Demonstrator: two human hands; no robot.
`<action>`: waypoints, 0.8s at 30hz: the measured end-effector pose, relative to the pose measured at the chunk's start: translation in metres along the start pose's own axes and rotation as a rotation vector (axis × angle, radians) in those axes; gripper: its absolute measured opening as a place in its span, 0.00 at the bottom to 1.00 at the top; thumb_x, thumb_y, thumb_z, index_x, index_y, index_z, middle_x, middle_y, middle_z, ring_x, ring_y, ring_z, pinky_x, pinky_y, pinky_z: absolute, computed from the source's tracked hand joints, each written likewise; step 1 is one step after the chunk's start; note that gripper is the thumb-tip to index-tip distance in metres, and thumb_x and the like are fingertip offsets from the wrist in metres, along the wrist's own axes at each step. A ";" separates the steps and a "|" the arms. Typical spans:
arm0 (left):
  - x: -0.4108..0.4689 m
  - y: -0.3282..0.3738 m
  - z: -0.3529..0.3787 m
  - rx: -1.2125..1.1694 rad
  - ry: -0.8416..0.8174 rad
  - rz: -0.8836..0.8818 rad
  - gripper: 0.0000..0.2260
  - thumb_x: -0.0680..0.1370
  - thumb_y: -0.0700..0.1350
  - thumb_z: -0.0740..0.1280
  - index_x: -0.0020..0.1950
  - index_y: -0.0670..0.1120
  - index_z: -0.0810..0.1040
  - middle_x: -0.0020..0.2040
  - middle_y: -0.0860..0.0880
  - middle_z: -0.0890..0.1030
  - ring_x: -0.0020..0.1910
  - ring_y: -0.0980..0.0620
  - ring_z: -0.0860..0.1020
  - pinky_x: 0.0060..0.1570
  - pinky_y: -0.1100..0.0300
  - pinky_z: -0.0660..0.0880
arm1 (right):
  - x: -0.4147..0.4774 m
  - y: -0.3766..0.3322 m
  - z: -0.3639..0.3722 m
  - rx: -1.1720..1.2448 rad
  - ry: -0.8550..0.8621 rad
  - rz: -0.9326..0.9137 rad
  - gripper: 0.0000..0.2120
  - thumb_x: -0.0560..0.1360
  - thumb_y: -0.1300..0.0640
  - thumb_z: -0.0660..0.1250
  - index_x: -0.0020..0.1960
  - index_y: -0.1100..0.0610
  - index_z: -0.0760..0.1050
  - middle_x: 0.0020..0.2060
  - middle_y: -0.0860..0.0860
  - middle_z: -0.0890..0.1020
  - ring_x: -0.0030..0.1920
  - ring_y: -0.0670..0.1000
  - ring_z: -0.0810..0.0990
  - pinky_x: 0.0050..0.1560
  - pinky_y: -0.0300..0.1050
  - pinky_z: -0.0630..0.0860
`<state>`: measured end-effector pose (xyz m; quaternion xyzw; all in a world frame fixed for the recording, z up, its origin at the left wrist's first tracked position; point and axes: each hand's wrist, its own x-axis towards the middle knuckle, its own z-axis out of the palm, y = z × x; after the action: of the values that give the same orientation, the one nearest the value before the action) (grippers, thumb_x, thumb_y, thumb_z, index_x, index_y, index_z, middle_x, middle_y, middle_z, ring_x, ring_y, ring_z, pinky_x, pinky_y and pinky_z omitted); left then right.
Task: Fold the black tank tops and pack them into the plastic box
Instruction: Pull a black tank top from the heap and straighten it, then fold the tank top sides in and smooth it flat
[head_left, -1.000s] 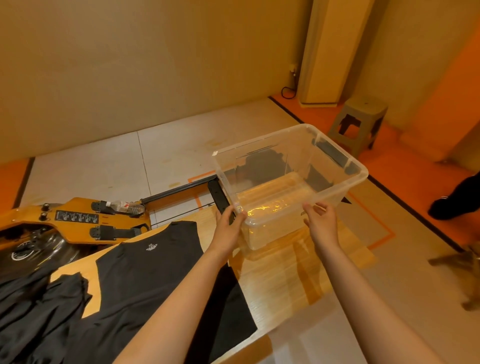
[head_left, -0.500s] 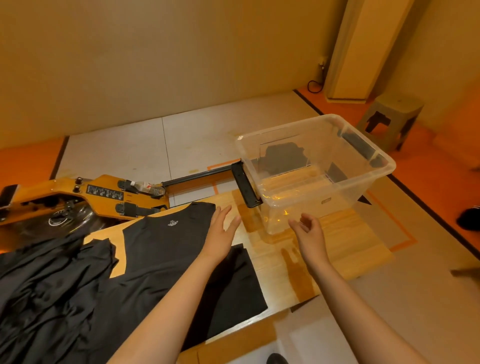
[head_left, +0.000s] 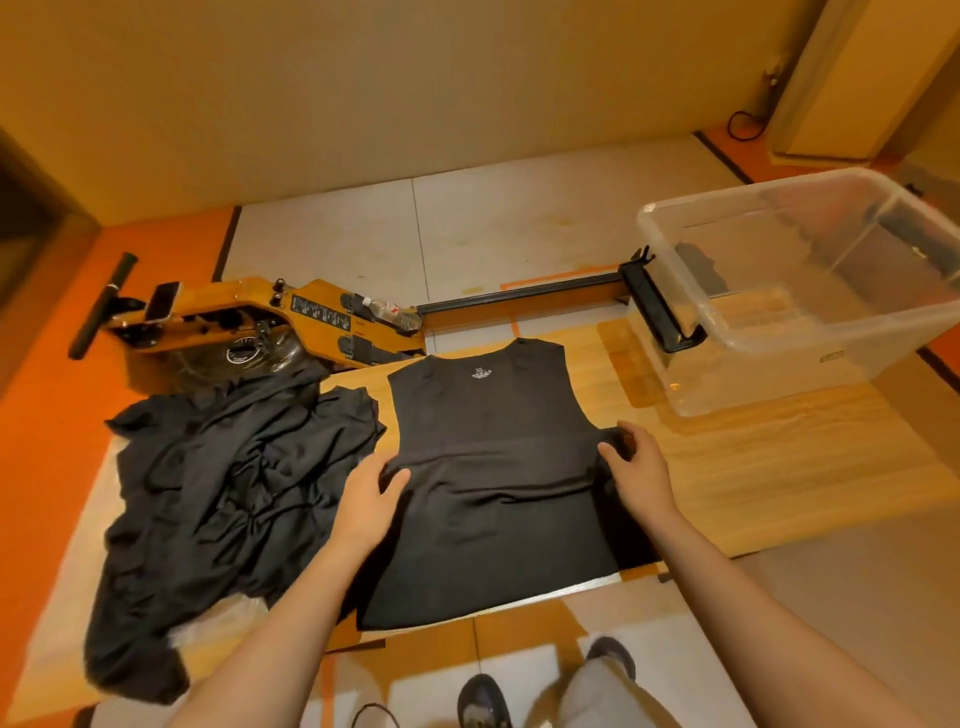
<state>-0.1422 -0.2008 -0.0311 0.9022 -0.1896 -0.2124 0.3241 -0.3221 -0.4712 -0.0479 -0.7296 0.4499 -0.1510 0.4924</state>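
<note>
A black tank top (head_left: 493, 467) lies flat on the wooden table (head_left: 779, 457), neckline toward the far edge and hem at the near edge. A small pale printed mark sits inside the neckline; its characters are too small to read. The left hand (head_left: 366, 501) rests on the garment's left side at mid-height, fingers spread and lying flat, its grip loose and wide, pinching nothing that can be seen. The right hand (head_left: 636, 467) sits at the right edge, fingers curled around a fold of fabric, its grip narrow and holding the cloth. A crease runs across the garment between the two hands. A heap of further black tank tops (head_left: 223, 493) lies crumpled to the left, draping over the table's left edge. The clear plastic box (head_left: 810, 291) stands empty at the far right of the table, well apart from the garment. Behind the table, on the floor, lies a wooden rowing machine (head_left: 270, 322) bearing a black label whose text is illegible; a plastic bottle (head_left: 387, 312) rests on it.
</note>
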 end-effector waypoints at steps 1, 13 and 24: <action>0.002 -0.009 -0.005 0.019 0.009 0.000 0.17 0.82 0.46 0.62 0.69 0.43 0.72 0.67 0.47 0.74 0.68 0.46 0.70 0.64 0.57 0.65 | 0.001 0.001 0.004 -0.031 0.012 -0.017 0.21 0.79 0.60 0.65 0.70 0.61 0.68 0.67 0.57 0.73 0.67 0.56 0.71 0.67 0.48 0.68; 0.050 -0.060 -0.013 0.354 0.012 -0.047 0.18 0.80 0.48 0.64 0.70 0.46 0.72 0.65 0.48 0.73 0.65 0.48 0.69 0.62 0.53 0.70 | 0.061 0.028 0.008 -0.482 -0.052 -0.045 0.17 0.77 0.63 0.64 0.66 0.62 0.74 0.59 0.58 0.77 0.62 0.58 0.73 0.62 0.52 0.72; 0.059 -0.057 -0.012 0.336 0.035 -0.068 0.08 0.79 0.44 0.66 0.44 0.49 0.67 0.43 0.51 0.73 0.45 0.49 0.72 0.38 0.56 0.67 | 0.074 0.024 0.001 -0.449 -0.056 -0.087 0.05 0.76 0.65 0.63 0.44 0.57 0.71 0.40 0.50 0.75 0.46 0.55 0.74 0.37 0.47 0.65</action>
<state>-0.0751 -0.1818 -0.0755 0.9531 -0.1862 -0.1728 0.1647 -0.2927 -0.5330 -0.0856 -0.8434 0.4264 -0.0478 0.3233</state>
